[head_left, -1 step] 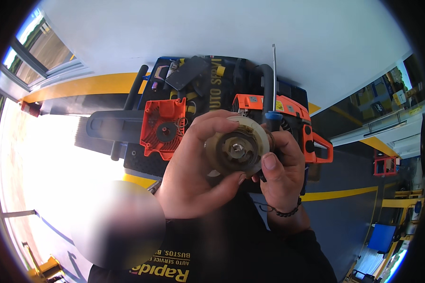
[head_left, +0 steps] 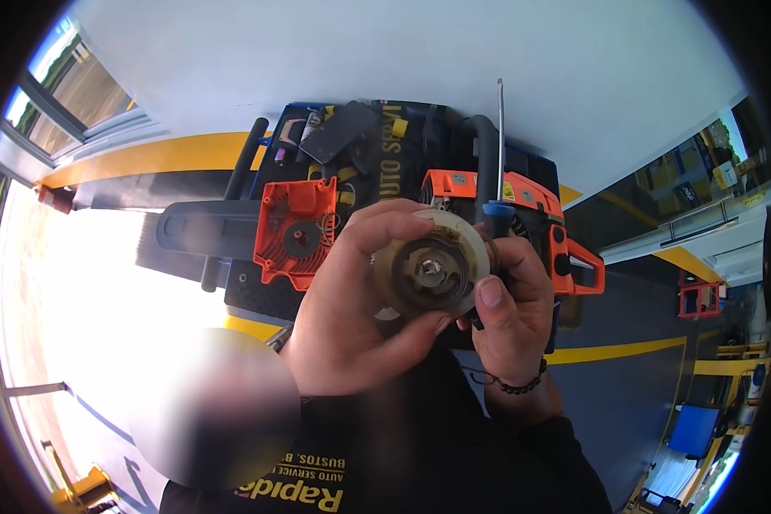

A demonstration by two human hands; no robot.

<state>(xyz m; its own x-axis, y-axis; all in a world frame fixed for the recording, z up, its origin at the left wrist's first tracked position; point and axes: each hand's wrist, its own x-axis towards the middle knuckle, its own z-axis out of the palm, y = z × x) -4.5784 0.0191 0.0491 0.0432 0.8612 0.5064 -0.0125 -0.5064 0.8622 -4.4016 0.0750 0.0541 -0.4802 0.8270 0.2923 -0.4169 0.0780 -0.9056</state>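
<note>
My left hand [head_left: 334, 313] is closed around a round, off-white plastic starter pulley [head_left: 465, 248], holding it up over the bench. A dark ring and a shiny metal centre show in the pulley's face. In my right hand [head_left: 514, 317] is a screwdriver [head_left: 499, 146] with a blue and black handle, its long blade pointing away from me. The thumb and fingers of that hand also touch the pulley's right edge. Behind my hands lies an orange chainsaw [head_left: 463, 184], partly hidden by them. An orange slotted starter cover [head_left: 271, 240] rests to its left, open side up.
A dark bar cover [head_left: 201, 224] sticks out past the left side of the tool-covered bench. At the back of the bench lie a black flat object [head_left: 340, 133] and several small tools. A white wall [head_left: 403, 51] rises behind it.
The screwdriver has shifted very slightly to the right. Both hands keep their hold on the pulley.
</note>
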